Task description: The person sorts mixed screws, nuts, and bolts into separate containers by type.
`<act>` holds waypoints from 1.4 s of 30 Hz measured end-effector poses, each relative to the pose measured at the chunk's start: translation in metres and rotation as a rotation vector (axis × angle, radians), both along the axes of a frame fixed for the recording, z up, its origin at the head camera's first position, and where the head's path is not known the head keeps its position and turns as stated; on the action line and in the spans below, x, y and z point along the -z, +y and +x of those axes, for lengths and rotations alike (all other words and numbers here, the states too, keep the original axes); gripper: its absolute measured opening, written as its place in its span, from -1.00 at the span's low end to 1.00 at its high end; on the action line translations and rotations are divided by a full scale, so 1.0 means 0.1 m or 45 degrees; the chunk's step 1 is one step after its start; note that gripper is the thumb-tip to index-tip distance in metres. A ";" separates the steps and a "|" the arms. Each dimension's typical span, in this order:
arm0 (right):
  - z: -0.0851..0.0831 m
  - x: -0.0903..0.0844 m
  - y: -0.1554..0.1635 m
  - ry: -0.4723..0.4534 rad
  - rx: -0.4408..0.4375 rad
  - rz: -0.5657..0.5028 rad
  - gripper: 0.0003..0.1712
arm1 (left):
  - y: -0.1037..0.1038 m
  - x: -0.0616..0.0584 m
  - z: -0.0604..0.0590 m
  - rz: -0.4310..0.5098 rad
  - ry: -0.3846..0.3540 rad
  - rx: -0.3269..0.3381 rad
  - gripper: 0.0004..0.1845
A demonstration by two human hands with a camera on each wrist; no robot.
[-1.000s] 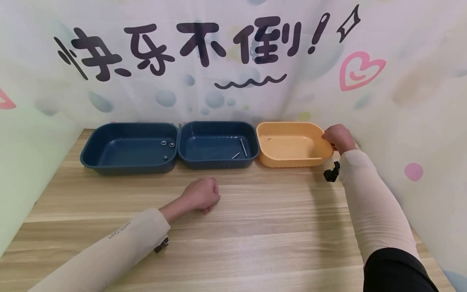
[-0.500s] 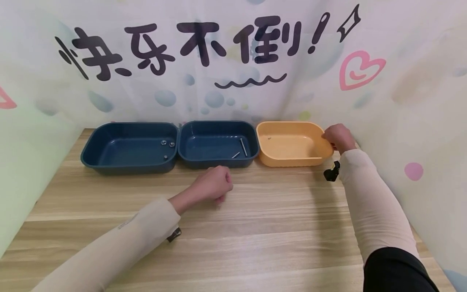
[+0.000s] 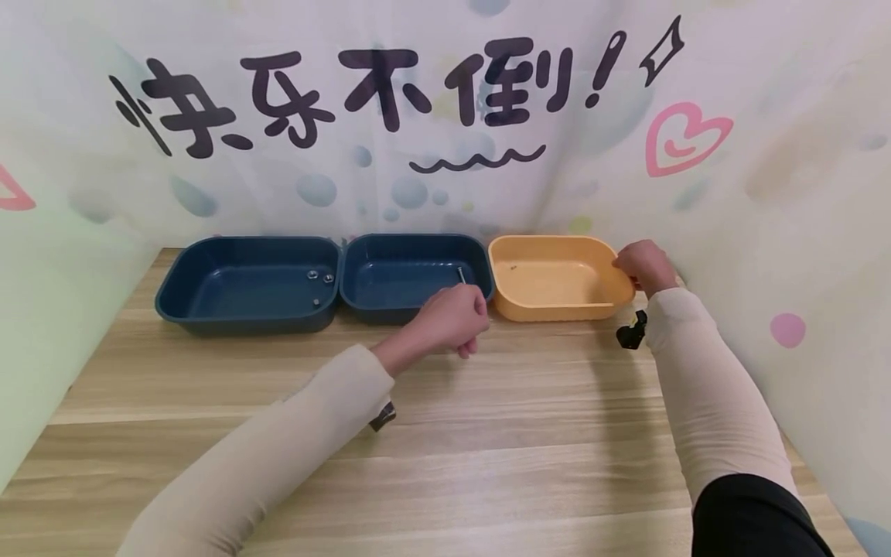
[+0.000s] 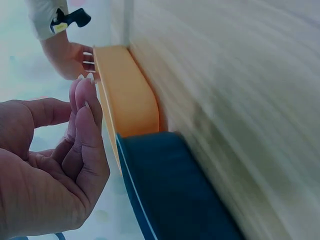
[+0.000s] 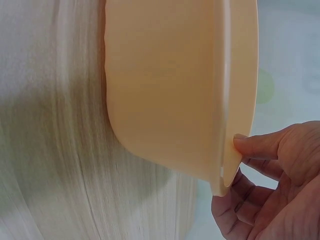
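Note:
My right hand (image 3: 647, 265) pinches the outer right rim of a yellow-orange plastic bin (image 3: 557, 309). In the right wrist view the thumb (image 5: 260, 146) lies on the inner side of the rim, with the fingers curled beneath it. My left hand (image 3: 455, 317) is curled in front of the middle blue bin (image 3: 390, 316) and hides part of it. In the left wrist view its thumb comes close to the bent fingers (image 4: 87, 125), and no object shows between them. A bolt (image 3: 461, 275) lies in the middle bin, partly hidden by the hand.
At the left stands a larger dark blue bin (image 3: 244, 326) with several small nuts (image 3: 312, 275). The three bins form a row along the printed back wall (image 3: 278, 186). A tiny dark speck (image 3: 513, 268) shows in the yellow-orange bin. Wooden tabletop (image 3: 487, 464) stretches in front.
My left hand has moved right and away from me, from the table before the middle bin up to that bin's front right corner. The right hand keeps its hold on the rim.

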State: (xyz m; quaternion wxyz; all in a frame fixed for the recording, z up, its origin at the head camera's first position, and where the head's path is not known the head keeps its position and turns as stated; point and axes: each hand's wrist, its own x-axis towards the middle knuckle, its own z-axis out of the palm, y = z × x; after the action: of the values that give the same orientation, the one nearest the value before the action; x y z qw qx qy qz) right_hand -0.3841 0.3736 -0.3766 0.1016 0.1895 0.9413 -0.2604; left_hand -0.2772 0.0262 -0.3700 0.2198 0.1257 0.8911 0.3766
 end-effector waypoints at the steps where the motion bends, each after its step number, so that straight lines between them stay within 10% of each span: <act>1: 0.01 0.00 0.00 0.005 -0.005 0.000 -0.66 | 0.03 -0.01 -0.03 0.001 0.007 -0.001 -0.94; 19: 0.00 -0.02 0.00 0.037 -0.032 -0.005 -0.68 | 0.41 -0.04 -0.67 -0.195 0.058 -0.131 -0.72; 42: 0.02 0.01 0.00 0.030 0.023 -0.034 -0.67 | 0.66 0.02 -0.62 -0.214 0.212 -0.088 -0.70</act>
State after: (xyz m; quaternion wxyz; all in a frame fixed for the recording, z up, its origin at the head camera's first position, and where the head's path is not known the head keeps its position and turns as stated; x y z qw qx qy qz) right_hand -0.3823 0.3732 -0.3778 0.0906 0.1935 0.9371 -0.2759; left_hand -0.3394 0.0922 -0.3723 0.1418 0.1071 0.9385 0.2961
